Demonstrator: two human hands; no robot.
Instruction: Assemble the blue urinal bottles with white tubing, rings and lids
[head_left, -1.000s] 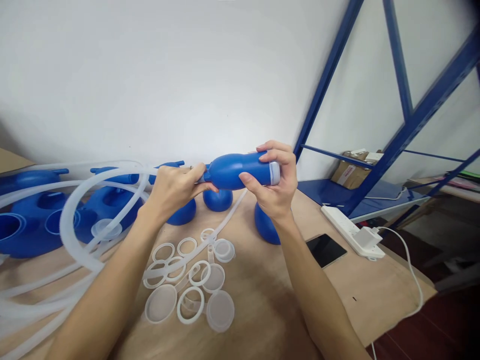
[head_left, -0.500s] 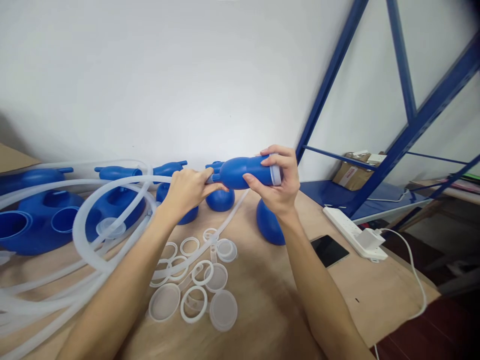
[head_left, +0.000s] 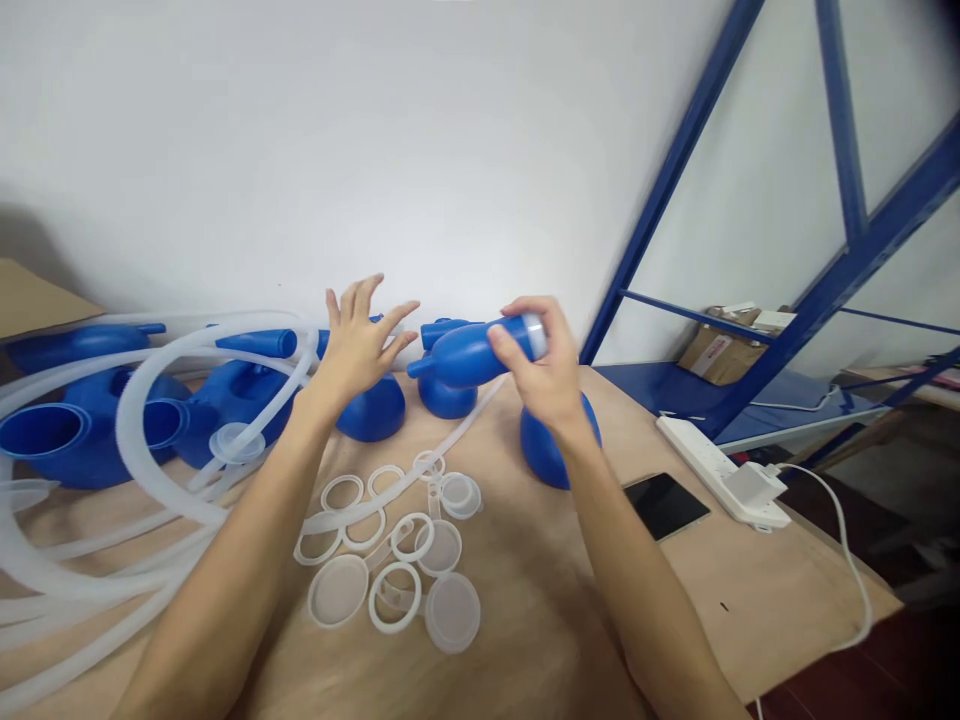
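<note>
My right hand (head_left: 541,365) grips a blue bottle-shaped plastic piece (head_left: 471,355) by its wide end, where a translucent white ring (head_left: 535,335) sits. Its narrow spout points left, with nothing on it. To the left, my left hand (head_left: 356,335) is raised with fingers spread, apart from the blue piece. Below the hands lie several translucent rings and caps (head_left: 395,598). A straight stretch of clear tube (head_left: 450,437) crosses them. Rounded blue containers (head_left: 373,410) stand behind, partly hidden by my hands and the held piece.
Coils of translucent tubing (head_left: 131,430) spread over the left side, in front of large blue containers (head_left: 97,455). On the right lie a black phone (head_left: 666,503) and a white power strip (head_left: 712,465) with a cable. A blue metal shelf frame (head_left: 675,190) rises beyond the table edge.
My left hand has let go of the spout and tubing and lifted left with fingers spread. My right hand still holds the blue piece, tipped slightly, its spout lower. The view has shifted slightly.
</note>
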